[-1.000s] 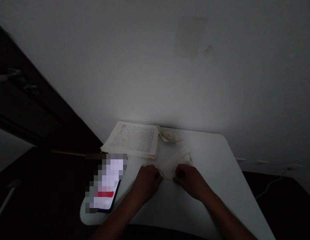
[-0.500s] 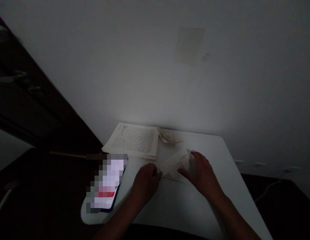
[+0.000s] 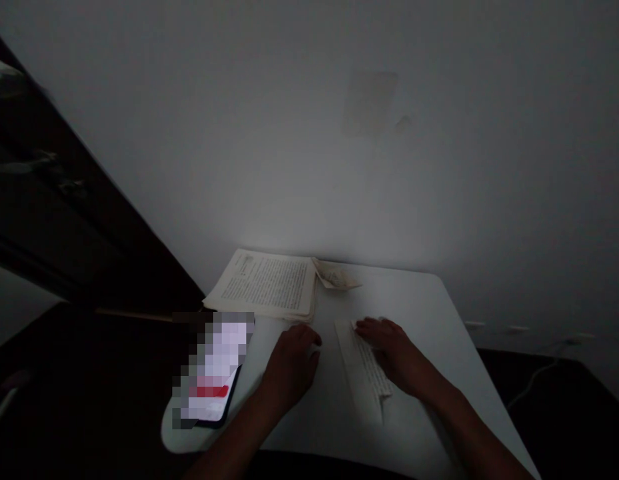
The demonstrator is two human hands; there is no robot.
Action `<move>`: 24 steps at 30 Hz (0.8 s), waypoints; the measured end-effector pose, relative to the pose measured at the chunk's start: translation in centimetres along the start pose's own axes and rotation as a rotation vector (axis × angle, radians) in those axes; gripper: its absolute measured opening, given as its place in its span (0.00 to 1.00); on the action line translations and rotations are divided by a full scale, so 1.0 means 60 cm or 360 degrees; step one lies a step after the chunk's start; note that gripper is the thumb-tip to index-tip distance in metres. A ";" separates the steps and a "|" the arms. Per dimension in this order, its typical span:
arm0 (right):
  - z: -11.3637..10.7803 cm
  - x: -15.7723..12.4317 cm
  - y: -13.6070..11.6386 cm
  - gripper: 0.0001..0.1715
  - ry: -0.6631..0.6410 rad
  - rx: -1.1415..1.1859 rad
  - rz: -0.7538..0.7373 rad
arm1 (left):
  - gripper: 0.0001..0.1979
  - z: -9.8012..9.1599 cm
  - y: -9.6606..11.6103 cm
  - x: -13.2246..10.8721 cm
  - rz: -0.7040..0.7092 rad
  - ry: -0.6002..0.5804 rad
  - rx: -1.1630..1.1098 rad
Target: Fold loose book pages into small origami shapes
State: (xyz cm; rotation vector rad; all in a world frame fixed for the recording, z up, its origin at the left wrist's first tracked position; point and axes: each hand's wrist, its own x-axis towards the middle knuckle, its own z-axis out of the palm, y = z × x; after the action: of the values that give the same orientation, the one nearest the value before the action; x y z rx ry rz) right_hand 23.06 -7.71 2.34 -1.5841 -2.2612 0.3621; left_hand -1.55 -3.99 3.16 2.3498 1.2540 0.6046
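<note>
A folded sheet of printed paper [image 3: 359,367] lies slanted on the white table, its pale strip to the left and lines of print beside my right hand. My right hand [image 3: 392,347] rests over the paper's upper right part, fingers together across its edge and closed on it; the thumb is hidden. To the left, my left hand [image 3: 293,360] hovers at or just over the tabletop, apart from the paper. Its fingers are loosely bent, with a gap between thumb and forefinger and nothing between them.
A stack of printed pages [image 3: 266,283] lies at the table's back left, a small folded paper piece [image 3: 336,277] beside it. A phone [image 3: 216,373] with a blurred lit screen sits at the left edge. Behind the white table [image 3: 414,293] rises a wall [image 3: 289,167]; a dark door [image 3: 64,187] stands left.
The folded paper has turned from lying crosswise to pointing towards me. My left hand has let go of its left corner. My right hand has shifted over its upper edge.
</note>
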 end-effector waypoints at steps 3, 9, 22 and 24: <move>0.002 0.009 -0.002 0.29 0.0098 0.0143 0.0000 | 0.18 0.005 0.003 0.004 0.0206 -0.0007 0.0044; 0.010 0.029 -0.020 0.22 0.0091 0.0367 -0.0124 | 0.29 0.018 0.014 0.012 0.0445 -0.0104 0.0166; -0.053 -0.069 -0.032 0.27 0.0112 0.0136 0.0302 | 0.22 0.045 0.000 -0.012 0.0441 -0.0161 0.0275; -0.034 -0.088 -0.031 0.30 0.0067 0.0056 0.0281 | 0.22 0.044 0.007 -0.015 0.0383 -0.0151 0.0305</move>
State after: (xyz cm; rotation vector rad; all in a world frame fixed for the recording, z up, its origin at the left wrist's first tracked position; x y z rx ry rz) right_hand 23.96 -13.30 4.19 -1.7612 -2.0787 0.4083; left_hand -0.31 -5.36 1.04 2.6795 1.0362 0.4559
